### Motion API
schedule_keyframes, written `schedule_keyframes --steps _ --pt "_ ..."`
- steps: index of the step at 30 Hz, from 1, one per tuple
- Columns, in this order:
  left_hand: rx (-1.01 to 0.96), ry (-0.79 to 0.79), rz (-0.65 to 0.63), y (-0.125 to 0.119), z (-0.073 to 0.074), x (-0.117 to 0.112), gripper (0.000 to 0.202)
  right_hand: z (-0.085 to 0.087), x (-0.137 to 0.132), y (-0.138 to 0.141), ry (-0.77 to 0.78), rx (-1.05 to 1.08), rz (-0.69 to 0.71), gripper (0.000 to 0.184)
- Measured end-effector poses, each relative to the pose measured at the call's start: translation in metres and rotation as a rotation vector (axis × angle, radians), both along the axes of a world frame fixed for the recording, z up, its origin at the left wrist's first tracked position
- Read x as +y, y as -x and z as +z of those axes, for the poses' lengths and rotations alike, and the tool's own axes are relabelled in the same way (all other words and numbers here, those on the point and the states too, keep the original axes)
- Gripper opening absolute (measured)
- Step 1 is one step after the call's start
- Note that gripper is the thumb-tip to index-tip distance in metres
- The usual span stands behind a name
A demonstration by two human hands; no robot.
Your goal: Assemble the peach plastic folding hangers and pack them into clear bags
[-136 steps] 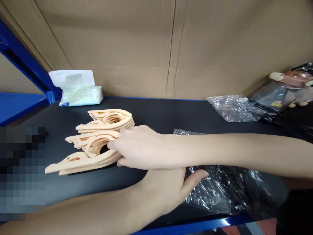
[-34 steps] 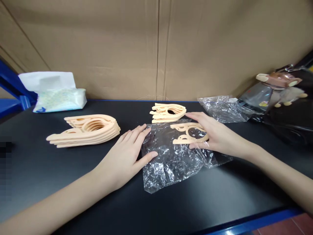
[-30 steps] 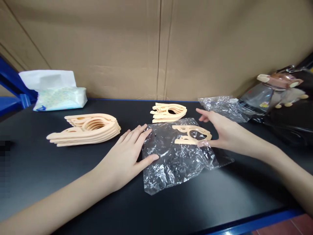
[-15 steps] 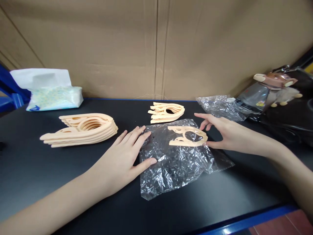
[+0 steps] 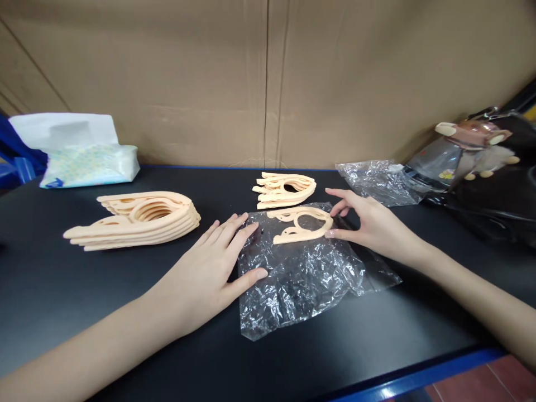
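A beige folding clothes hanger (image 5: 293,238), folded up, lies at the upper part of a clear plastic bag (image 5: 293,290). Whether it is inside the bag or on top, I cannot tell. My right hand (image 5: 368,223) has thumb and fingers closed on the hanger's rounded right end. Flat and spread, my left hand (image 5: 213,262) rests with its fingertips and thumb on the bag's left edge. Left of that hand sits a stack of several folded hangers (image 5: 138,231). A second, smaller-looking pile of folded hangers (image 5: 276,198) lies just behind the bag.
A pack of tissues (image 5: 92,164) stands at the back left of the black table (image 5: 201,363). Another crumpled clear bag (image 5: 372,181) lies at the back right, beside a black bag (image 5: 494,195) with a plush toy (image 5: 473,137). A cardboard wall (image 5: 188,84) rises behind.
My right hand has moved left, pushing the hanger the same way along the plastic bag and slightly away from me. My left hand has stayed on the bag's edge.
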State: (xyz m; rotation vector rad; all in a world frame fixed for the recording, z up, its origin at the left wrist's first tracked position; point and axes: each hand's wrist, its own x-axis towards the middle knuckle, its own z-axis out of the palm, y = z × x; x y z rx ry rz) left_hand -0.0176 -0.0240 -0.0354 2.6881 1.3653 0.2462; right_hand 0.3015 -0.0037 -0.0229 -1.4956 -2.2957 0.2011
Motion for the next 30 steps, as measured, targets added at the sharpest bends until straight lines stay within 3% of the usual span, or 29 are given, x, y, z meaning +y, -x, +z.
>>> schedule_keyframes --steps 4,12,17,25,30 --pt "-0.015 0.013 0.014 -0.001 0.0 -0.001 0.078 -0.005 -0.005 0.012 0.005 0.133 -0.031 0.066" --pt "-0.025 0.027 0.028 -0.002 -0.001 -0.002 0.08 0.001 -0.013 0.018 0.235 0.369 0.131 0.07" --pt "-0.011 0.001 -0.006 0.001 -0.001 0.001 0.075 -0.003 -0.012 0.016 0.272 0.339 0.25 0.078" --pt "-0.157 -0.008 -0.066 0.003 0.005 0.011 0.078 -0.008 -0.011 0.014 0.259 0.235 0.382 0.077" --pt "-0.08 0.016 -0.154 0.004 0.003 0.009 0.075 -0.006 -0.014 0.016 0.232 0.173 0.402 0.075"
